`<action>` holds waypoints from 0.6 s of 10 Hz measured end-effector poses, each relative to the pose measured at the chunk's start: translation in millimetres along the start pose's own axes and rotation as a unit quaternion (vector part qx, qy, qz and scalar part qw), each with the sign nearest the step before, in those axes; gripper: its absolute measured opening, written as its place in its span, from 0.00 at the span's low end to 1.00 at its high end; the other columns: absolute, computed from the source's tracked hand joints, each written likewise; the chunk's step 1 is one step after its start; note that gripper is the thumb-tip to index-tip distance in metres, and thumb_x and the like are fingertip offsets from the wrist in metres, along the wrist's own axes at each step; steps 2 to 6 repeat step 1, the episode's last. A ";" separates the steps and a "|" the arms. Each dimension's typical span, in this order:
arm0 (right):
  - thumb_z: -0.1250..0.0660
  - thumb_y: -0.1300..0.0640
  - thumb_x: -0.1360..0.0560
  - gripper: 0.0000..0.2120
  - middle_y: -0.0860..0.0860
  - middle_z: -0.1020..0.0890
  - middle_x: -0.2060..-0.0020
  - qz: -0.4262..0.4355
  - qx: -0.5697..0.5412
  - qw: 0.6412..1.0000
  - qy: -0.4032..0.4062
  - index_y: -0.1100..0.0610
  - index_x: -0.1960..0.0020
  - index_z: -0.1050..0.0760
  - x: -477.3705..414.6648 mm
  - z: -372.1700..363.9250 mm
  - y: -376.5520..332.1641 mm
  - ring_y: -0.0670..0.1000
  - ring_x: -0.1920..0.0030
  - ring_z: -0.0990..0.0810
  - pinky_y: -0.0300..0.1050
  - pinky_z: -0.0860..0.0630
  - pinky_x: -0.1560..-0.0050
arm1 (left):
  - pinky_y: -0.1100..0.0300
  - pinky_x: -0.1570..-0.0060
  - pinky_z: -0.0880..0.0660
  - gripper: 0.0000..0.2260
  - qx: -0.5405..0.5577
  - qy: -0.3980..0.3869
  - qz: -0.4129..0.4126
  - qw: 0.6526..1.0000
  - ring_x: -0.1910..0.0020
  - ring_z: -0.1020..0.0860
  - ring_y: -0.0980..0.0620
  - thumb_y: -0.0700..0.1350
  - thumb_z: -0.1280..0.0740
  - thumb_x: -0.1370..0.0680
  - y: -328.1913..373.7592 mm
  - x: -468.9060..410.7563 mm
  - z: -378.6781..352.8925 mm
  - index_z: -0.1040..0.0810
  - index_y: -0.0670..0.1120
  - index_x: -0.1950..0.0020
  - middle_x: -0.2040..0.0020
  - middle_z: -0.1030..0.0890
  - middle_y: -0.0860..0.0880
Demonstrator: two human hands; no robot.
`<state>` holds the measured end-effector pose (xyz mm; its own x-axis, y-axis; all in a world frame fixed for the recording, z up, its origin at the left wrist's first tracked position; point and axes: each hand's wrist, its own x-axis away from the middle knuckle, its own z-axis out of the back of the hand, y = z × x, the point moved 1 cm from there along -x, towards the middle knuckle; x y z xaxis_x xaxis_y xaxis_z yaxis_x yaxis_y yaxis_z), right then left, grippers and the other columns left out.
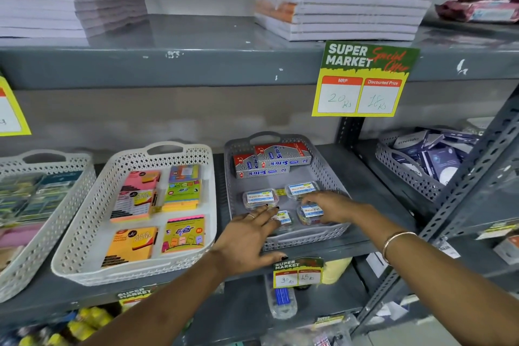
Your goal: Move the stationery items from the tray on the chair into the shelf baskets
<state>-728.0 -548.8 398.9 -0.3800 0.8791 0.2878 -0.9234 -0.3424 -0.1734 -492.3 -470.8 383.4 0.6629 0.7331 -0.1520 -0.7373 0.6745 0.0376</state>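
A grey shelf basket (pixel 331 171) holds two red-and-silver boxes (pixel 272 163) at the back and several small clear plastic boxes with blue labels in front. My right hand (pixel 328 206) is inside the basket, fingers curled over one clear box (pixel 309 212) at the front right. My left hand (pixel 250 236) lies flat over the basket's front rim, fingers spread and touching another clear box (pixel 282 219). Two more clear boxes (pixel 259 198) (pixel 302 189) sit just behind the hands. The chair and its tray are out of view.
A white basket (pixel 84 219) of sticky-note pads stands to the left, another white basket (pixel 16 261) at far left, and a grey basket (pixel 404 174) of dark packets on the right. A slanted metal upright (pixel 460 191) crosses at right. Paper stacks fill the upper shelf.
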 end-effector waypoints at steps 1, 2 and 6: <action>0.28 0.63 0.32 0.30 0.55 0.30 0.31 -0.002 -0.001 1.000 -0.010 0.55 0.33 0.34 3.8 3.0 -3.5 0.55 0.34 0.30 0.47 0.32 0.33 | 0.50 0.35 0.39 0.36 0.012 -0.011 0.011 1.000 0.28 0.42 0.48 0.69 0.52 0.28 1.6 -0.3 3.2 0.36 0.47 0.28 0.25 0.41 0.47; 0.28 0.63 0.32 0.30 0.55 0.30 0.31 -0.002 -0.001 1.000 -0.010 0.55 0.33 0.34 3.8 3.0 -3.5 0.55 0.34 0.30 0.47 0.32 0.33 | 0.50 0.35 0.39 0.36 0.012 -0.011 0.011 1.000 0.28 0.42 0.48 0.69 0.52 0.28 1.6 -0.3 3.2 0.36 0.47 0.28 0.25 0.41 0.47; 0.28 0.63 0.32 0.30 0.55 0.30 0.31 -0.002 -0.001 1.000 -0.010 0.55 0.33 0.34 3.8 3.0 -3.5 0.55 0.34 0.30 0.47 0.32 0.33 | 0.50 0.35 0.39 0.36 0.012 -0.011 0.011 1.000 0.28 0.42 0.48 0.69 0.52 0.28 1.6 -0.3 3.2 0.36 0.47 0.28 0.25 0.41 0.47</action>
